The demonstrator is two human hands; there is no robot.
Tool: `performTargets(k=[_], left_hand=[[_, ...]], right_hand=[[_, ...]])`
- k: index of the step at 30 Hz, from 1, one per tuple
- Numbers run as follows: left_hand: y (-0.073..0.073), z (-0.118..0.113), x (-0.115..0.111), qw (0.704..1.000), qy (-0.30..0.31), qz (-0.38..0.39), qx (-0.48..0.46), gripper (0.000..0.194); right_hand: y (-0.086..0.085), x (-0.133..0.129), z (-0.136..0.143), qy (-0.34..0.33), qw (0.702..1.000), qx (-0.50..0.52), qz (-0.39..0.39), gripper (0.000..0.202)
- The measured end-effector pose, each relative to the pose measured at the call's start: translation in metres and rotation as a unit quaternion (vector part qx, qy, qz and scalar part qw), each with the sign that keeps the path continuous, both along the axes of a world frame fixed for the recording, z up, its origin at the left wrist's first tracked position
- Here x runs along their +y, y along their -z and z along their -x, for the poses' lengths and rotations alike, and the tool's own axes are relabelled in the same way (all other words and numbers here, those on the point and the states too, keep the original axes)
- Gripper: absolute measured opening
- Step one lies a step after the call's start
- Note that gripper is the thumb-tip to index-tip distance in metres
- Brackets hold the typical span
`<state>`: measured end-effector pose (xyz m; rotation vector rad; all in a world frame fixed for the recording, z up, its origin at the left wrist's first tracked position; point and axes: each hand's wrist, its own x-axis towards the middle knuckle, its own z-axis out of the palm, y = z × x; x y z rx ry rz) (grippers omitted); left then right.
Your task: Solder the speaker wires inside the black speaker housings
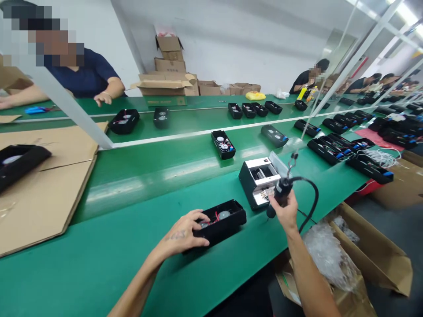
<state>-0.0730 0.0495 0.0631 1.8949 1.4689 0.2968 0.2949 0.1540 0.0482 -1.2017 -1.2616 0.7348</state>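
Observation:
My left hand (187, 231) grips the near left end of an open black speaker box (228, 222), thumb on its front wall and fingers over the top edge. Inside the box are round grey speakers and red wires. My right hand (286, 209) is wrapped around a black electric screwdriver (282, 189), which hangs from a hook and has a curved black cable. Its tip points down, to the right of the box and apart from it. Just behind the screwdriver stands a black and white screw feeder (251, 182), partly covered by the tool.
Another open speaker box (223, 144) lies beyond on the green belt (158, 165). Several more boxes line the bench to the right. Flattened cardboard (49, 176) covers the left side. A co-worker (82, 72) sits across. An open carton (373, 246) stands below the bench at right.

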Motion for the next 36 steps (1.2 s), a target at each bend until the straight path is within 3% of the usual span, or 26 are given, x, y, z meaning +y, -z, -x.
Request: performTargets(k=[4, 6, 8, 10, 13, 15, 17, 20, 23, 28, 30, 32, 36], left_hand=[[0.034, -0.017, -0.040, 0.975, 0.011, -0.197, 0.100, 0.017], [0.050, -0.022, -0.056, 0.950, 0.012, -0.285, 0.129, 0.017], [0.057, -0.022, -0.061, 0.941, 0.012, -0.313, 0.131, 0.015], [0.051, -0.019, -0.055, 0.952, 0.010, -0.280, 0.126, 0.014], [0.024, -0.011, -0.028, 0.989, -0.006, -0.117, 0.091, 0.018], [0.003, -0.004, -0.007, 0.999, -0.015, 0.008, 0.041, 0.025], [-0.014, 0.003, 0.011, 0.997, -0.013, 0.073, 0.007, 0.028], [-0.026, 0.010, 0.028, 0.995, -0.006, 0.104, -0.007, 0.029], [-0.029, 0.014, 0.034, 0.994, -0.008, 0.112, -0.009, 0.032], [-0.020, 0.006, 0.022, 0.996, -0.012, 0.093, 0.003, 0.031], [-0.005, -0.007, 0.006, 0.998, -0.018, 0.050, 0.024, 0.026], [0.014, -0.023, -0.015, 0.997, -0.013, -0.053, 0.062, 0.021], [0.044, -0.055, -0.050, 0.947, -0.003, -0.295, 0.126, 0.017]], right_hand=[[0.003, -0.013, 0.003, -0.085, 0.995, 0.043, 0.008, 0.031], [-0.005, -0.009, 0.000, -0.073, 0.996, 0.049, -0.002, 0.031], [-0.020, 0.001, -0.005, -0.042, 0.996, 0.073, -0.042, 0.039], [-0.038, 0.012, -0.006, -0.008, 0.991, 0.099, -0.094, 0.046], [-0.060, 0.028, 0.000, 0.027, 0.985, 0.105, -0.131, 0.042], [-0.065, 0.036, 0.007, 0.038, 0.989, 0.078, -0.121, 0.035], [-0.064, 0.041, 0.012, 0.034, 0.994, 0.049, -0.096, 0.032], [-0.055, 0.043, 0.013, -0.005, 0.999, 0.017, -0.032, 0.036], [-0.047, 0.032, 0.010, -0.068, 0.996, -0.016, 0.050, 0.040], [-0.055, -0.008, 0.012, -0.163, 0.978, 0.105, 0.073, 0.047], [-0.065, -0.023, 0.018, -0.182, 0.966, 0.176, 0.047, 0.048], [-0.076, -0.035, 0.027, -0.204, 0.950, 0.236, 0.026, 0.046], [-0.084, -0.055, 0.053, -0.265, 0.921, 0.286, 0.000, 0.038]])
